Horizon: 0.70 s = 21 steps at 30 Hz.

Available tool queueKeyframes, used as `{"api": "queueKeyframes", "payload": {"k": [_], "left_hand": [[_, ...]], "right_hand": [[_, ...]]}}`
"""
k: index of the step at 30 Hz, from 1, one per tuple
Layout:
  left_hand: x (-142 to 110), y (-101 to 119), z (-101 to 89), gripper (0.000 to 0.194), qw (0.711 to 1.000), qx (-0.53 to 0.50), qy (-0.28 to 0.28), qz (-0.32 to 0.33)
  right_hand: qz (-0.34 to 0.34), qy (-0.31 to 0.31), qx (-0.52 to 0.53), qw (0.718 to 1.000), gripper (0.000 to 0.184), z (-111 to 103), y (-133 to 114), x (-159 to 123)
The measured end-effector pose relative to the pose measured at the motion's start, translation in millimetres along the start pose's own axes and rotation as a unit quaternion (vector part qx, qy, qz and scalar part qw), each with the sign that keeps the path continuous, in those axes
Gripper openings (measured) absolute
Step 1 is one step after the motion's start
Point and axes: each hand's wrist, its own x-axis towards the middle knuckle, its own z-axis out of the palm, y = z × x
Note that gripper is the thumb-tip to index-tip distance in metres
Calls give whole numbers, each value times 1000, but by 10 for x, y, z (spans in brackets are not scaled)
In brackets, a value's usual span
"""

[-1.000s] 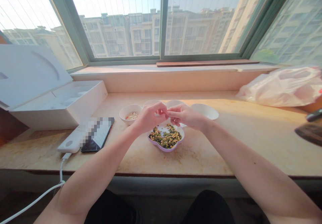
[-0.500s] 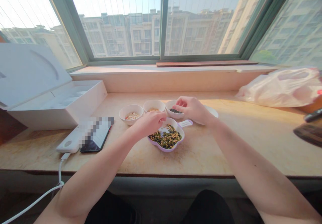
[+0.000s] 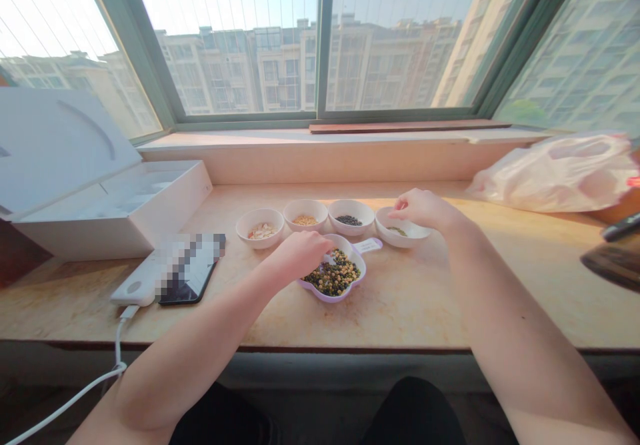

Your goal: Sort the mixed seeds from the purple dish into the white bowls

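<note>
My left hand (image 3: 313, 252) dips its curled fingertips into a purple-rimmed, handled bowl (image 3: 334, 298) of mixed yellow, green and black beans. Its fingertips are partly hidden, so I cannot see what they pinch. Over the rightmost white bowl (image 3: 417, 237), which has a few green beans (image 3: 399, 230) in it, hangs my right hand (image 3: 415, 206), its fingers bent together; anything between them is too small to name. Left of that bowl stand a white bowl of black beans (image 3: 349, 220), one of yellow beans (image 3: 305, 220) and one of pale flat pieces (image 3: 263, 231).
An open white box (image 3: 165, 205) sits at the left, with a white power bank (image 3: 137, 284), its cable (image 3: 119, 345) and a phone (image 3: 193, 282) before it. A plastic bag (image 3: 555, 172) lies at the back right; a dark object (image 3: 613, 258) stands at the right edge.
My hands were together above the purple-rimmed bowl, then parted. The right went past the black beans to the rightmost bowl; the left came down into the mixed beans.
</note>
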Motion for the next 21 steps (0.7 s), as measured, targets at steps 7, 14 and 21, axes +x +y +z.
{"api": "queueKeyframes", "payload": {"k": [7,14,21], "left_hand": [[35,-28,80,23,1000,4,14,26],[34,-4,17,24,1000,-2,18,7],[-33,-117,-128,21,976,-165,139,-33]], "right_hand": [[2,-1,-9,1000,36,45,30,38],[2,40,-7,999,34,52,-103,3],[-154,48,224,961,31,88,-454,-183]]}}
